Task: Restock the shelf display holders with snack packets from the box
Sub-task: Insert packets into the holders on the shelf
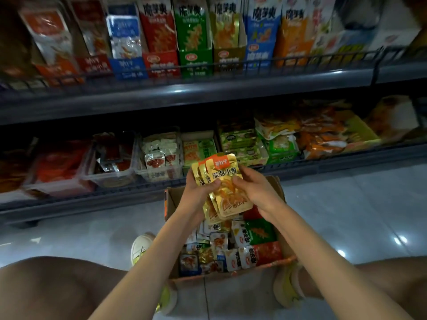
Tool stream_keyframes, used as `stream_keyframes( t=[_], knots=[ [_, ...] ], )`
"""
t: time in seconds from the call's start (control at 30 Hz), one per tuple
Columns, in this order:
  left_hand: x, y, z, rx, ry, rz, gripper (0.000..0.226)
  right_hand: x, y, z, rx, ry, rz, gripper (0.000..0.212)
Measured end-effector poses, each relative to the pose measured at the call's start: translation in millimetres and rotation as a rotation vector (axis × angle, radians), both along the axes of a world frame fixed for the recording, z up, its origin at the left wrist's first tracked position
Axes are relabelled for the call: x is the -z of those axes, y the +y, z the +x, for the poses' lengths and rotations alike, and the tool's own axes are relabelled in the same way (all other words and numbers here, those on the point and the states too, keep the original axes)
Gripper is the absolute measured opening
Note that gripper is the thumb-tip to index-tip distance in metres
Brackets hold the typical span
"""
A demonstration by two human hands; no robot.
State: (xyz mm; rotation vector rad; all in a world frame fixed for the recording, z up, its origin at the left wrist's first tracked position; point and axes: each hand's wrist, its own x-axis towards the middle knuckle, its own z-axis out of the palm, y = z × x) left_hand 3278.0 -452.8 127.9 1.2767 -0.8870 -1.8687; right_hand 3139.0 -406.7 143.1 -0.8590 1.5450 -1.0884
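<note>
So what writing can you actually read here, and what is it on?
"深海小鱼": front gold packet, gripped by left hand and right hand.
"魔芋爽": tall display boxes, upper shelf, somewhat blurred.
Loose packets in the cardboard box, lower-shelf packets: too blurred to read.

Centre frame: gold packets [225,185] are gleaming as glossy foil. Box [172,200] below is showing matt brown cardboard. Shelf edge [208,94], upper frame, is shining like smooth dark metal. Floor tiles [346,215], right, are reflecting glossy.
</note>
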Motion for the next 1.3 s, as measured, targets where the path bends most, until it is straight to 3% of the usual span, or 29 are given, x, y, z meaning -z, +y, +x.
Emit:
stream_keyframes(
  t=[0.27, 0.43, 0.53, 0.8, 1.07, 1.3],
  knots=[
    [-63.1, 1.8, -11.1, 0.014, 0.136, 0.012, 0.027, -46.7, 3.5, 21.7, 0.0, 0.005, -0.154, 0.041],
    [-110.8, -10.6, -13.2, 0.175, 0.048, -0.123, 0.033, -90.9, 1.8, 4.7, 0.073, -0.144, -0.234, 0.029],
    [-142.8, -19.6, -17.6, 0.248, -0.012, -0.161, 0.029, -114.9, -2.9, -0.1, 0.1, -0.137, -0.265, 0.031],
    [-190.5, -31.2, -39.3, 0.032, 0.079, -0.235, 0.016, -163.0, -21.6, -9.9, 0.145, -0.044, -0.42, 0.033],
    [-219.6, -74.9, -58.2, 0.125, 0.035, -0.503, 0.027, -196.9, -72.6, -32.7, 0.168, 0.057, -0.481, 0.046],
    [-238.9, -114.1, -77.7, 0.074, 0.099, -0.369, 0.018, -207.9, -113.6, -51.1, 0.147, 0.109, -0.499, 0.041]
  ],
)
